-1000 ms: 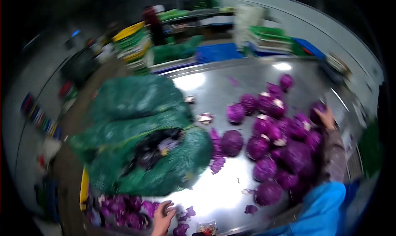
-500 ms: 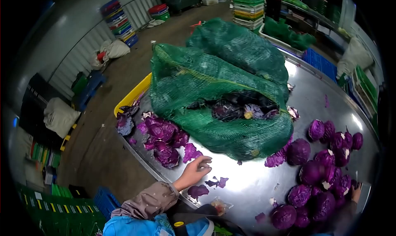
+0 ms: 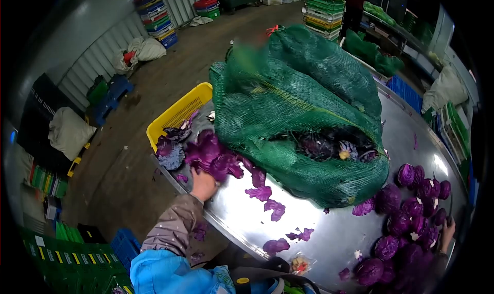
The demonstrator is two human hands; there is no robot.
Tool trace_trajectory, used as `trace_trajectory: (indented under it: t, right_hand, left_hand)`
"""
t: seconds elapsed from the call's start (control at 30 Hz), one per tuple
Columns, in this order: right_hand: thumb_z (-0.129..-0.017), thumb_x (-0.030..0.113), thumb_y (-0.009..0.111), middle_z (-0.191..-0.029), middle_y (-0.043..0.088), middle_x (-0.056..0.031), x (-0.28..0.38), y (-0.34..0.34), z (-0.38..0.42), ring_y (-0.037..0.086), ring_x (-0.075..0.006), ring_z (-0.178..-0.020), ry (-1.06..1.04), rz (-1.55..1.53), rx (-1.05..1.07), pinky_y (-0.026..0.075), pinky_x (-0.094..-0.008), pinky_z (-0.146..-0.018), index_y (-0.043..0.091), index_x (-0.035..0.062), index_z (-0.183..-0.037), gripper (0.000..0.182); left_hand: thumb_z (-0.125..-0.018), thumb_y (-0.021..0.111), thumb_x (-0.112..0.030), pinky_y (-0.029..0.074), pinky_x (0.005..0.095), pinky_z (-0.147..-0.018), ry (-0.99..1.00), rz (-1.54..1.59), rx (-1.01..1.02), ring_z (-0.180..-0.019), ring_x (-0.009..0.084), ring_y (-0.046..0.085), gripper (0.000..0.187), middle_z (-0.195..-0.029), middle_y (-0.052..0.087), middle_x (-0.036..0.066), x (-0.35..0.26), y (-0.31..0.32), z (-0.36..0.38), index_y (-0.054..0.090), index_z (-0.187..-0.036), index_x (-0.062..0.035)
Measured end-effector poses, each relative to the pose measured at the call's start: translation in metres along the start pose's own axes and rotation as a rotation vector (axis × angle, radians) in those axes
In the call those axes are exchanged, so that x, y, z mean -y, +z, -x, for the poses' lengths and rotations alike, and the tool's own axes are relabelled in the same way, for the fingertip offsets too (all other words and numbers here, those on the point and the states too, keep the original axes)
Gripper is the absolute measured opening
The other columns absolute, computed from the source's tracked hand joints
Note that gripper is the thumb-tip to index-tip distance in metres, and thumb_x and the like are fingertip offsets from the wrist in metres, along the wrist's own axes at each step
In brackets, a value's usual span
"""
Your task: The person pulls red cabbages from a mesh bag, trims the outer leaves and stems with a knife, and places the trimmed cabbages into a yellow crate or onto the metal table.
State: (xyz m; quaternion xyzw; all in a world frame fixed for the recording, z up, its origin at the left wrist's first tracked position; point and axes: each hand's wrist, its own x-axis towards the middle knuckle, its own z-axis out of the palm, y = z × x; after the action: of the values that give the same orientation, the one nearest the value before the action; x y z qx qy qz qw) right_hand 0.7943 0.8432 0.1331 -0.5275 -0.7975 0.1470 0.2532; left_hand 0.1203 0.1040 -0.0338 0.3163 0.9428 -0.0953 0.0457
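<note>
My left hand (image 3: pixel 204 185) is at the table's left edge, its fingers closed on a bunch of loose red cabbage leaves (image 3: pixel 213 157) that partly hides them. Just beyond lie darker outer leaves (image 3: pixel 171 155), beside a yellow crate (image 3: pixel 180 109). At the far right, my right hand (image 3: pixel 447 236) is next to a heap of trimmed red cabbages (image 3: pixel 399 223). Its fingers are curled near a thin dark shape; I cannot tell what they hold. A green mesh sack (image 3: pixel 303 109), torn open at the front, shows dark cabbages (image 3: pixel 316 146) inside.
Leaf scraps (image 3: pixel 275 210) and a small clear bag (image 3: pixel 299 264) lie on the metal table (image 3: pixel 329 232). A second mesh sack (image 3: pixel 324 62) rests behind the first. Stacked crates (image 3: pixel 324 11) stand at the back, and a person (image 3: pixel 354 6) is beyond. Green crates (image 3: pixel 67 263) are at lower left.
My left hand has gone from over the bare metal to the leaf pile and closed on leaves, which have shifted toward the yellow crate. My right hand stays beside the cabbages. The view has turned left.
</note>
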Motion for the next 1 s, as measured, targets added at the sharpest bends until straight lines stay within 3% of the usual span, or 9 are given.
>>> trace_trajectory:
  t: [0.13, 0.27, 0.3, 0.47, 0.53, 0.6, 0.67, 0.73, 1.0]
  right_hand:
    - [-0.076, -0.003, 0.057, -0.099, 0.063, -0.0093, 0.240, 0.092, 0.071, 0.059, -0.0176, -0.090, -0.188, -0.292, 0.234, 0.046, -0.0295, -0.083, 0.057, -0.0048, -0.110, 0.034]
    - [-0.067, 0.000, 0.059, -0.080, 0.062, -0.0092, 0.428, 0.171, 0.133, 0.059, -0.0193, -0.074, -0.278, -0.182, 0.833, 0.047, -0.0317, -0.069, 0.059, -0.0022, -0.096, 0.029]
    - [-0.067, 0.003, 0.059, -0.075, 0.058, -0.0171, 0.451, 0.198, 0.137, 0.057, -0.0297, -0.068, -0.680, 0.004, 0.750, 0.047, -0.0342, -0.067, 0.057, -0.0028, -0.087, 0.021]
    - [-0.073, 0.011, 0.065, -0.078, 0.059, -0.0229, 0.549, 0.345, 0.150, 0.057, -0.0417, -0.080, -0.912, 0.007, 0.721, 0.046, -0.0485, -0.069, 0.053, -0.0002, -0.095, 0.028]
    - [-0.075, 0.010, 0.064, -0.075, 0.058, -0.0225, 0.597, 0.377, 0.166, 0.057, -0.0414, -0.076, -0.869, -0.056, 0.596, 0.044, -0.0490, -0.065, 0.050, -0.0015, -0.087, 0.021]
    - [-0.079, 0.006, 0.060, -0.073, 0.054, -0.0246, 0.636, 0.387, 0.179, 0.052, -0.0406, -0.066, -0.878, -0.294, 0.509, 0.044, -0.0410, -0.060, 0.048, -0.0032, -0.083, 0.016]
    - [-0.082, 0.009, 0.061, -0.066, 0.049, -0.0207, 0.643, 0.405, 0.185, 0.049, -0.0405, -0.062, -0.773, -0.477, 0.527, 0.037, -0.0445, -0.056, 0.044, -0.0012, -0.078, 0.020]
    - [-0.083, 0.010, 0.061, -0.064, 0.044, -0.0177, 0.636, 0.425, 0.191, 0.043, -0.0370, -0.058, -0.730, -0.579, 0.493, 0.036, -0.0409, -0.054, 0.043, -0.0012, -0.078, 0.021]
    - [-0.090, 0.016, 0.052, -0.081, 0.061, -0.0059, 0.637, 0.470, 0.225, 0.058, -0.0124, -0.055, -0.051, -0.692, 1.049, 0.041, -0.0241, -0.041, 0.048, 0.0009, -0.112, 0.027]
  left_hand:
    - [-0.065, 0.074, -0.039, 0.034, 0.0673, -0.084, -0.298, 0.191, 0.047, -0.106, 0.0351, 0.054, 0.063, -0.108, 0.057, 0.014, 0.066, -0.037, -0.033, 0.053, -0.120, -0.0175]
    - [-0.067, 0.069, -0.022, 0.047, 0.0477, -0.079, -0.105, 0.331, -0.190, -0.093, 0.0322, 0.059, 0.047, -0.099, 0.060, 0.015, 0.039, -0.117, -0.047, 0.058, -0.111, -0.0102]
    - [-0.068, 0.065, -0.015, 0.049, 0.0394, -0.075, 0.104, 0.586, -0.463, -0.087, 0.0325, 0.060, 0.038, -0.094, 0.061, 0.015, 0.017, -0.121, -0.052, 0.062, -0.105, -0.0072]
    - [-0.079, 0.059, -0.011, 0.050, 0.0356, -0.072, 0.352, 1.224, -0.020, -0.079, 0.0254, 0.063, 0.048, -0.085, 0.063, 0.015, -0.120, -0.087, -0.112, 0.047, -0.124, 0.0005]
    - [-0.080, 0.059, -0.010, 0.050, 0.0371, -0.065, 0.021, 1.639, 0.144, -0.068, 0.0293, 0.062, 0.035, -0.075, 0.061, 0.017, -0.157, -0.062, -0.150, 0.048, -0.109, 0.0044]
    - [-0.081, 0.057, -0.010, 0.048, 0.0433, -0.062, 0.046, 1.056, -0.738, -0.065, 0.0346, 0.060, 0.024, -0.075, 0.061, 0.018, -0.153, -0.067, -0.172, 0.051, -0.100, 0.0036]
    - [-0.082, 0.055, -0.011, 0.047, 0.0474, -0.070, 0.141, 0.886, -0.500, -0.078, 0.0380, 0.059, 0.024, -0.089, 0.061, 0.020, -0.105, -0.095, -0.172, 0.055, -0.101, 0.0027]
    - [-0.083, 0.055, -0.016, 0.042, 0.0491, -0.083, 0.261, 0.451, -0.894, -0.094, 0.0377, 0.055, 0.027, -0.101, 0.059, 0.019, -0.053, -0.096, -0.168, 0.058, -0.104, 0.0014]
    - [-0.089, 0.052, -0.049, 0.027, 0.0404, -0.105, 0.021, 0.963, -0.060, -0.127, 0.0369, 0.034, 0.071, -0.138, 0.036, 0.022, -0.016, -0.050, -0.161, 0.033, -0.137, -0.0010]
